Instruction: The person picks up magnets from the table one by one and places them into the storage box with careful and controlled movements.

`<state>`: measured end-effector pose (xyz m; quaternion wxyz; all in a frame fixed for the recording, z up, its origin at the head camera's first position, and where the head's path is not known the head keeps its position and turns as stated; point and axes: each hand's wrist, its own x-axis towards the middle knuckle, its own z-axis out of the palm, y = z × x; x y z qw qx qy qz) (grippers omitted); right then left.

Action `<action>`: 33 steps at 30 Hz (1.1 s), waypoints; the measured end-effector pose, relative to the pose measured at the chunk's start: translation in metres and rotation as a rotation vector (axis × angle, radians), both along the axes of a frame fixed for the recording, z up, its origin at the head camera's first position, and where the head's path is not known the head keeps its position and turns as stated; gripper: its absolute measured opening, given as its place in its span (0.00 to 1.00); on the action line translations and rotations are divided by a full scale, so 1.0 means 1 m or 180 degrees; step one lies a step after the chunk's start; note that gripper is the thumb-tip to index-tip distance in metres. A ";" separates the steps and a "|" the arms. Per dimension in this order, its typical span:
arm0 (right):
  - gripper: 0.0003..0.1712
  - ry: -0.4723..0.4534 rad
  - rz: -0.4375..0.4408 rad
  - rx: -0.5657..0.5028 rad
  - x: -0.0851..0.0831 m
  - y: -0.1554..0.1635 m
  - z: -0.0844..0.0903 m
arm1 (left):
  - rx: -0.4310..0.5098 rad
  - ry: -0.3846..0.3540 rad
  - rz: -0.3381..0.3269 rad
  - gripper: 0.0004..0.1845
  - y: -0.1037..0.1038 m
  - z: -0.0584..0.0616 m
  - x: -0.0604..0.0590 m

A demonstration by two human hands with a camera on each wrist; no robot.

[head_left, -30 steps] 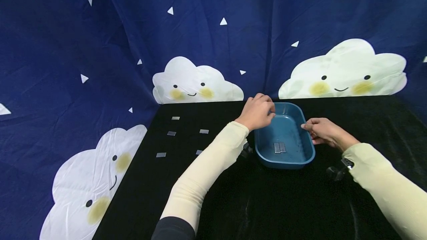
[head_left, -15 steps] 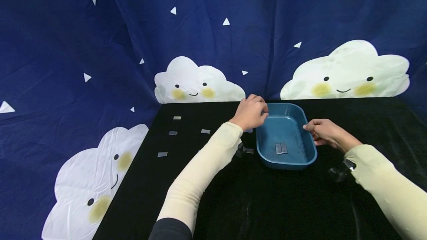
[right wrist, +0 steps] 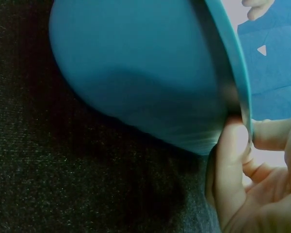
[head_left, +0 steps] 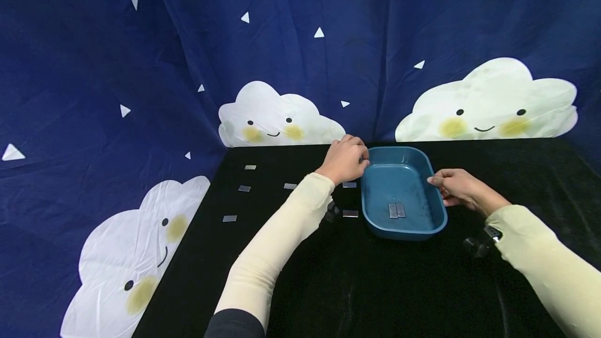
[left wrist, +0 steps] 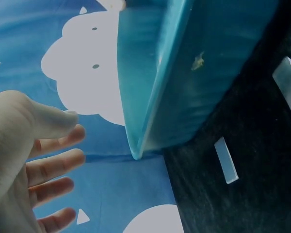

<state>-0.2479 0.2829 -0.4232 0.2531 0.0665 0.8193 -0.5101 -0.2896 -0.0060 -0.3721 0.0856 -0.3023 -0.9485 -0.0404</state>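
A blue rectangular plastic tub [head_left: 399, 184] stands on the black cloth, two small grey metallic plates [head_left: 396, 210] side by side on its floor. My right hand [head_left: 457, 188] pinches the tub's right rim between thumb and fingers, as the right wrist view also shows. Just outside the far left rim hovers my left hand [head_left: 346, 159], its fingers loosely bent and holding nothing; in the left wrist view the tub's wall [left wrist: 218, 63] rises beside it. Two more plates, a nearer one [head_left: 350, 213] and a farther one [head_left: 349, 184], lie left of the tub.
Farther left on the black-covered table [head_left: 394, 286] lie several similar plates, among them one in front [head_left: 229, 218] and one at the back [head_left: 250, 167]. My left sleeve [head_left: 277, 244] crosses over this area. A blue curtain [head_left: 281, 40] with cloud prints borders the table.
My left hand has moved left from over the tub's rim to just outside it, uncovering two plates on the cloth. The right hand keeps its hold on the rim.
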 end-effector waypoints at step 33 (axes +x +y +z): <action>0.14 0.0245 0.0439 0.0202 -0.002 -0.001 -0.002 | -0.0237 -0.0381 0.0774 0.10 -0.113 -0.024 -0.041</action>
